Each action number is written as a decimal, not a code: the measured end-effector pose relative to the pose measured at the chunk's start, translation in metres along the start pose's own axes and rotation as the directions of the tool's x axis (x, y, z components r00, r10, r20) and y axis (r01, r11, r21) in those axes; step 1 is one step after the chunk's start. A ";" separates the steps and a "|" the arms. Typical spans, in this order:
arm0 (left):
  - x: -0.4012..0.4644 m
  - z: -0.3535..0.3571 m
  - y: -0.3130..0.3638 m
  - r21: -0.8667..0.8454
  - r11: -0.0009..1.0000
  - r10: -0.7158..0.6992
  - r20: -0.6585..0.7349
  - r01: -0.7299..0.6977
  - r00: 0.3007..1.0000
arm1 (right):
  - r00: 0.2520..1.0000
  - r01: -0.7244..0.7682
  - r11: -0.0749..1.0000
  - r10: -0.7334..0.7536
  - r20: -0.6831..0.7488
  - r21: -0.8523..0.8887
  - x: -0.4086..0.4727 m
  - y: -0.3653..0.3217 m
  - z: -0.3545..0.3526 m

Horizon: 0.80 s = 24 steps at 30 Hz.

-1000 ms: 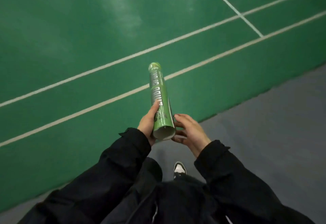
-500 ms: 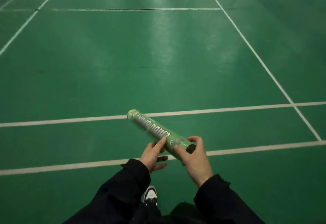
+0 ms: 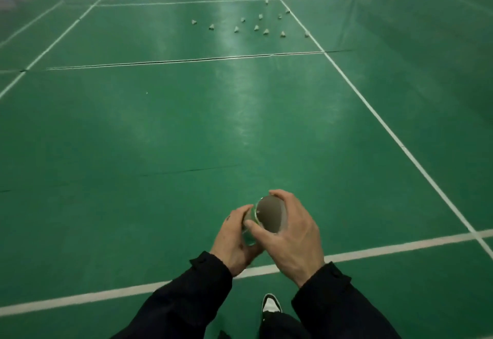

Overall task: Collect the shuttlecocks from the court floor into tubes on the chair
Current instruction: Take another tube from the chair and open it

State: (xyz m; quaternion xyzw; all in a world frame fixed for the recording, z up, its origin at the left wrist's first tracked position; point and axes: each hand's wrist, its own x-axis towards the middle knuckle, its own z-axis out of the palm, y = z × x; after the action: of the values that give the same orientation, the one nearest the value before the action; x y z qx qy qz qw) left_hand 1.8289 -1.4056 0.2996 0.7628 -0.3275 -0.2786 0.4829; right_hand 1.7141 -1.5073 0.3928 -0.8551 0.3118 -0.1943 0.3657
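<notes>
Low in the centre of the frame, both hands hold a green tube (image 3: 268, 217), its open end facing the camera: left hand (image 3: 236, 240) fingers wrap its side, right hand (image 3: 292, 237) fingers circle its rim. Shuttlecocks (image 3: 256, 27) lie scattered on the floor (image 3: 160, 125) well apart, toward the upper right.

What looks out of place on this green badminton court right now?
The small white feathered shuttlecocks lie scattered over the far green court floor by the right sideline, none collected yet. Both hands, left and right, hold the green cardboard tube, its open end facing the camera and looking empty.
</notes>
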 end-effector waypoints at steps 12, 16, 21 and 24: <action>0.384 -0.126 -0.023 -0.091 0.993 -0.091 -0.251 0.070 0.964 | 0.946 -0.020 0.970 -0.060 0.320 0.241 0.428 0.019 0.104; 0.535 -0.172 -0.032 -0.119 0.991 -0.085 -0.187 0.064 0.979 | 0.944 -0.132 0.960 0.047 0.325 0.246 0.575 0.017 0.142; 0.705 -0.231 -0.010 -0.120 0.990 -0.090 -0.115 0.076 0.989 | 0.941 -0.203 0.945 0.117 0.316 0.257 0.745 -0.001 0.156; 0.813 -0.261 -0.004 -0.054 0.996 -0.074 -0.077 0.070 0.994 | 0.935 -0.228 0.933 0.130 0.331 0.277 0.846 0.004 0.167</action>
State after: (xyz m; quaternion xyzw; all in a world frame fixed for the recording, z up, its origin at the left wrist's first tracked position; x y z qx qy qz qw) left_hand 2.5359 -1.8848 0.3067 0.7720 -0.2732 -0.2736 0.5044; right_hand 2.4238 -1.9965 0.3685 -0.7741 0.2939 -0.0709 0.5562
